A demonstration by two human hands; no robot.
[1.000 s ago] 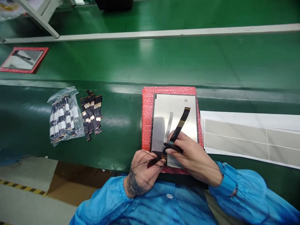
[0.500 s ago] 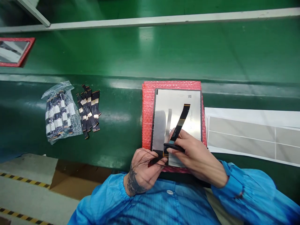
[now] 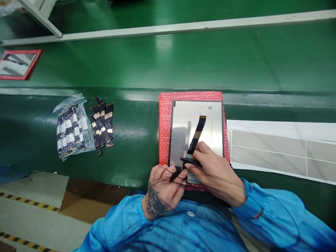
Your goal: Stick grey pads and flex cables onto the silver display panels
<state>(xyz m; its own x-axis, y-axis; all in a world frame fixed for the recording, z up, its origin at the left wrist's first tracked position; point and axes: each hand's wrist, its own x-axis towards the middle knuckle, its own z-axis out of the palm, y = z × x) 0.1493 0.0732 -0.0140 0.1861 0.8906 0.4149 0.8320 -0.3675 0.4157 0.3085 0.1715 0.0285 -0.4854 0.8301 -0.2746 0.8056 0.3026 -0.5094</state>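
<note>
A: What had changed in the last moment?

B: Little in the hands. The left hand (image 3: 160,187) and right hand (image 3: 210,171) stayed at the near edge of the green worktop (image 3: 183,63), working on the same spot. The ribbon cable (image 3: 197,134) stood a little steeper than a moment before, its free end nearer the middle of the silver panel (image 3: 183,119). The view itself had shifted slightly, so part of that may be the camera. It read as a small adjustment at the cable's near end, not a new step.

A: What was each hand's grip?

B: The left hand's fingers were closed on a thin dark tool (image 3: 175,175), its tip aimed at the cable's near end. The right hand pinched another dark tool (image 3: 191,161) lying across that end, with fingertips resting on the cable.

A: Where was the cable, and which way did it point?

B: It lay on the silver panel, which sat on a red bubble-wrap pad (image 3: 164,122) at the near edge. Its long axis ran diagonally, from the hands up and to the right toward the far edge.

A: Anything else nearby?

B: To the left lay a loose pile of cables (image 3: 103,122) beside a clear bag of cables (image 3: 69,127). To the right lay white sheets (image 3: 278,147). Another red-framed panel (image 3: 18,63) sat near the far left corner.
</note>
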